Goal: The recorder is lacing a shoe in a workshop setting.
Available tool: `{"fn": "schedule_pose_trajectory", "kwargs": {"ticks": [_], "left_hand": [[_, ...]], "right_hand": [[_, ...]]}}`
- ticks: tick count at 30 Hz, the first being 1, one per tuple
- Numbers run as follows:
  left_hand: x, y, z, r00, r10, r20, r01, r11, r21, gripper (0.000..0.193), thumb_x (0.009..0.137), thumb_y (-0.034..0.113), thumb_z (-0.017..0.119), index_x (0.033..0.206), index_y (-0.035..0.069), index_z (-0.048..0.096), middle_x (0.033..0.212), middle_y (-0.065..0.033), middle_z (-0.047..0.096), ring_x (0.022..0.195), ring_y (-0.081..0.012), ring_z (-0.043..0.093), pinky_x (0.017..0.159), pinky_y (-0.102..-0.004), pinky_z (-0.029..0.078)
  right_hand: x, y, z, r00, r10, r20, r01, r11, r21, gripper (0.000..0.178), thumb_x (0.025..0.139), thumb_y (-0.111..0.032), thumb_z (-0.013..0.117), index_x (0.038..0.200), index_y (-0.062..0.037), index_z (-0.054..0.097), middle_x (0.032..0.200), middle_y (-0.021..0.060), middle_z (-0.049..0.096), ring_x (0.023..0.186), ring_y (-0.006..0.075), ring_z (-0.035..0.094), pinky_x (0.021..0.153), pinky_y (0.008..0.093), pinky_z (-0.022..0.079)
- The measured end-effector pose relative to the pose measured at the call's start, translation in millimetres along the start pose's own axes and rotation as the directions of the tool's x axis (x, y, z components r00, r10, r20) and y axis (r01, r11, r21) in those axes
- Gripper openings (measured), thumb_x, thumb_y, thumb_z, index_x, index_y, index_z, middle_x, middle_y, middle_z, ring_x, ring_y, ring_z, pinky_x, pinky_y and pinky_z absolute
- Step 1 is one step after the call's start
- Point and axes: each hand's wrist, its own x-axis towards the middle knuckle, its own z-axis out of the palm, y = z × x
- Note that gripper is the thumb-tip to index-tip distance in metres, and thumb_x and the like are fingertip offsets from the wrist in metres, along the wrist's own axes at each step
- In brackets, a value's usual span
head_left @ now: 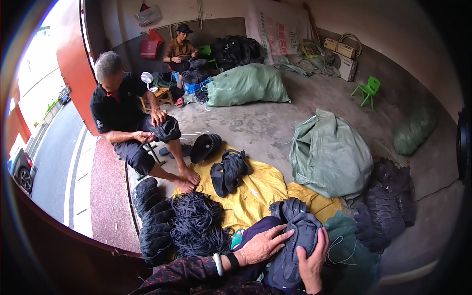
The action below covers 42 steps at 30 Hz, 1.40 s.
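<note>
A dark grey shoe upper (290, 263) lies lengthwise over my lap between my two hands. My left hand (263, 246) comes in from its left, with the fingertips pressed on its edge near the top. On the other side my right hand (312, 260) grips it, thumb on the upper surface and fingers along the right side. Another dark upper (289, 209) sits just beyond it. A tangled heap of black laces (199, 223) is left of my left arm, beside a row of stacked dark uppers (153, 221).
A co-worker (120, 113) sits at the left handling a dark upper; another person (182, 49) sits farther back. More uppers (230, 172) lie on a yellow sheet (260, 184). Green sacks (332, 155) stand beyond, with stacked uppers (386, 211) at the right and a green chair (368, 91) farther off.
</note>
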Motion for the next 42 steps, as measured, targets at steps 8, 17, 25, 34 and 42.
{"fn": "schedule_pose_trajectory", "kwargs": {"ticks": [8, 17, 25, 34, 42], "left_hand": [[7.6, -2.6, -19.6, 0.994, 0.063, -0.085, -0.063, 0.998, 0.009, 0.044, 0.098, 0.016, 0.066, 0.141, 0.011, 0.058, 0.140, -0.0225, 0.052, 0.122, -0.0409, 0.057, 0.104, -0.0451, 0.049], [19.7, -21.1, -3.0, 1.000, -0.006, 0.012, 0.005, 1.000, 0.020, 0.036, 0.105, 0.026, 0.054, 0.135, 0.007, 0.059, 0.136, -0.0138, 0.062, 0.128, -0.0344, 0.057, 0.106, -0.0447, 0.046], [37.7, -27.9, -21.0, 0.999, -0.019, -0.028, 0.021, 0.997, 0.078, 0.029, 0.097, 0.019, 0.063, 0.123, 0.005, 0.063, 0.105, -0.0171, 0.070, 0.103, -0.0397, 0.064, 0.096, -0.0492, 0.049], [24.3, -34.4, -4.6, 1.000, -0.011, -0.003, 0.011, 0.997, 0.072, 0.034, 0.101, 0.027, 0.060, 0.127, 0.005, 0.065, 0.122, -0.0158, 0.069, 0.118, -0.0355, 0.063, 0.109, -0.0469, 0.042], [28.1, -29.2, -6.1, 0.999, -0.039, -0.023, 0.039, 0.999, 0.013, 0.036, 0.105, 0.031, 0.056, 0.126, 0.004, 0.067, 0.123, -0.0157, 0.070, 0.118, -0.0376, 0.062, 0.106, -0.0444, 0.046]], "right_hand": [[-8.0, -0.6, 10.8, 0.999, -0.030, 0.032, 0.033, 0.996, -0.087, 0.090, 0.087, -0.029, 0.073, 0.157, 0.0023, 0.026, 0.157, 0.0296, 0.030, 0.145, 0.0467, 0.033, 0.120, 0.0556, 0.027], [-20.8, 9.6, 18.6, 0.999, -0.021, 0.031, 0.024, 0.993, -0.114, 0.097, 0.084, -0.033, 0.079, 0.157, 0.0010, 0.026, 0.156, 0.0307, 0.031, 0.142, 0.0494, 0.034, 0.117, 0.0587, 0.029], [3.8, 11.1, 22.9, 0.995, -0.100, 0.016, 0.101, 0.992, -0.077, 0.101, 0.083, -0.042, 0.081, 0.158, -0.0013, 0.027, 0.156, 0.0289, 0.033, 0.141, 0.0483, 0.034, 0.117, 0.0582, 0.029], [-14.1, 30.4, 22.1, 0.993, -0.118, 0.017, 0.117, 0.993, 0.016, 0.092, 0.093, -0.042, 0.071, 0.161, -0.0015, 0.023, 0.160, 0.0284, 0.029, 0.147, 0.0466, 0.029, 0.121, 0.0566, 0.023], [-15.5, 38.8, 23.9, 0.997, -0.071, 0.028, 0.066, 0.987, 0.146, 0.073, 0.103, -0.026, 0.058, 0.162, 0.0003, 0.022, 0.163, 0.0281, 0.025, 0.150, 0.0446, 0.027, 0.124, 0.0521, 0.022]]}}
